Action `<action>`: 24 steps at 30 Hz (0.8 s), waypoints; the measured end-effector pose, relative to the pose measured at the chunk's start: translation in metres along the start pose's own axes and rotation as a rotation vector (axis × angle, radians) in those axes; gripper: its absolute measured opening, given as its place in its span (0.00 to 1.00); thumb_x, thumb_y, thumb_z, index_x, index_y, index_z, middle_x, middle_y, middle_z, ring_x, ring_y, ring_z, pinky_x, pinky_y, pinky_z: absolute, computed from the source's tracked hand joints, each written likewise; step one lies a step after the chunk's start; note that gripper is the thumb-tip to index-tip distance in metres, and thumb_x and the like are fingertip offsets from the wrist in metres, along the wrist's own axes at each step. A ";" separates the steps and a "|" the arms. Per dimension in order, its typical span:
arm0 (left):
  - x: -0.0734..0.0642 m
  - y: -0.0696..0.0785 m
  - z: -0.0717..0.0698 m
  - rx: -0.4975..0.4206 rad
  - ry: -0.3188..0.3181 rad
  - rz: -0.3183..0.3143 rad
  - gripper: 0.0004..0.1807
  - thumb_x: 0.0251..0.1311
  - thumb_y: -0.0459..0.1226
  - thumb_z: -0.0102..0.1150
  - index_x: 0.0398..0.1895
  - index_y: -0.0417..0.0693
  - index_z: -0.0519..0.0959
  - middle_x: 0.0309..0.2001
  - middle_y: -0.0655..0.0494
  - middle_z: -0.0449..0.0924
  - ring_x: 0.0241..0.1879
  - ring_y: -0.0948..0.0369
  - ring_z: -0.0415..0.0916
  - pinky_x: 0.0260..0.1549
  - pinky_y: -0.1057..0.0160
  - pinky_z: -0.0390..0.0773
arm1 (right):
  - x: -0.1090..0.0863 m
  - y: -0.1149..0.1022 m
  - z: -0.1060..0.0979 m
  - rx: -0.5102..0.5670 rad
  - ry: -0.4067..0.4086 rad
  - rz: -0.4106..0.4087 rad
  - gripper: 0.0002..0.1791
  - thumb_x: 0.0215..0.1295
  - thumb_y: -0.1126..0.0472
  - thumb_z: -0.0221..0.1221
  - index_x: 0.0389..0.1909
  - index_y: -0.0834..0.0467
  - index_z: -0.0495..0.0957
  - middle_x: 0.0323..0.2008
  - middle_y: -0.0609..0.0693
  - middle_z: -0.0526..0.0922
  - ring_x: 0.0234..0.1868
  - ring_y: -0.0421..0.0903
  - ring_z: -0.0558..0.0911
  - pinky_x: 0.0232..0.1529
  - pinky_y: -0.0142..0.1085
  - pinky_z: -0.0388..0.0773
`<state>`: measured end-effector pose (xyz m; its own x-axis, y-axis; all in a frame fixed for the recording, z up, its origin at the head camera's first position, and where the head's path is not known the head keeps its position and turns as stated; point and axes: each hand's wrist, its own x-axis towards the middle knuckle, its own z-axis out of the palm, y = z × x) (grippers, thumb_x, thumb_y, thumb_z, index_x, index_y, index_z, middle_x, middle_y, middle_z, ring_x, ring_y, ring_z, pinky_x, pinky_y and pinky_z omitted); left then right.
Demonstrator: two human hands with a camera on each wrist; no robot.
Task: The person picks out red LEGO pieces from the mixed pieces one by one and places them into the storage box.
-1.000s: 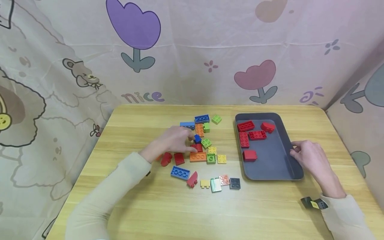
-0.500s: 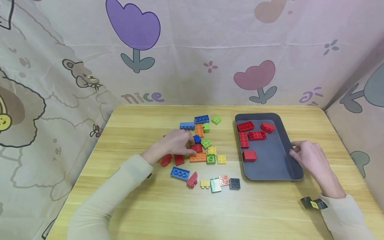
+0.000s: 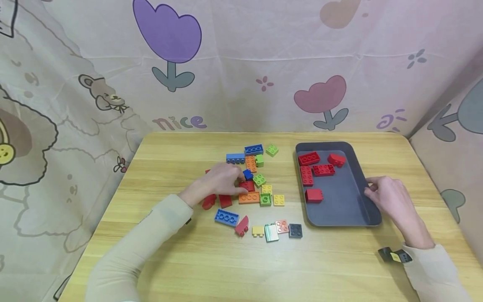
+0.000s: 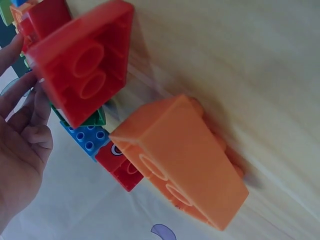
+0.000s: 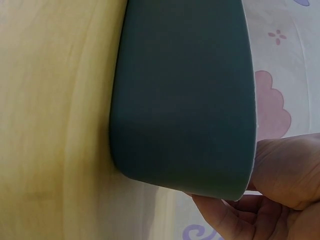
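My left hand is over the brick pile, thumb and fingers on either side of a red brick and pinching it. Just in front of that brick lies an orange brick, and a small dark blue brick is by the fingertips. Two more red bricks, one curved and one square-topped, lie under the wrist. In the left wrist view a red brick and an orange brick loom close to the camera. My right hand grips the right rim of the grey tray.
Several red bricks, one of them near the left wall, lie in the tray. Behind the pile are blue bricks and green ones. Toward the front lie a blue brick, a black brick and several small bricks.
My left hand has shifted slightly toward the front, its thumb and fingers staying around the red brick. The right hand and the tray have stayed in place.
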<state>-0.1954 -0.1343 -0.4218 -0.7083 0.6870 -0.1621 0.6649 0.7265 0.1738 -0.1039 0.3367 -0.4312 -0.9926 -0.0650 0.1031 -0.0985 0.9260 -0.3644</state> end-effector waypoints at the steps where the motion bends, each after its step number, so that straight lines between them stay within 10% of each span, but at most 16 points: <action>1: 0.000 0.000 0.000 0.002 0.000 0.001 0.25 0.62 0.60 0.71 0.50 0.52 0.91 0.31 0.61 0.84 0.28 0.64 0.74 0.26 0.70 0.69 | 0.000 0.000 0.000 0.000 -0.001 -0.001 0.19 0.59 0.69 0.64 0.48 0.77 0.83 0.32 0.68 0.89 0.22 0.47 0.81 0.23 0.40 0.69; 24: -0.001 0.002 -0.002 -0.014 0.006 0.020 0.22 0.64 0.56 0.71 0.50 0.52 0.90 0.38 0.58 0.88 0.29 0.66 0.75 0.31 0.71 0.74 | 0.000 -0.001 -0.001 -0.004 -0.020 0.007 0.19 0.60 0.68 0.62 0.50 0.77 0.82 0.34 0.69 0.89 0.20 0.43 0.75 0.22 0.38 0.65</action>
<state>-0.1939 -0.1340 -0.4192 -0.6965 0.7012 -0.1524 0.6754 0.7123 0.1907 -0.1036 0.3359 -0.4298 -0.9945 -0.0661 0.0818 -0.0914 0.9280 -0.3612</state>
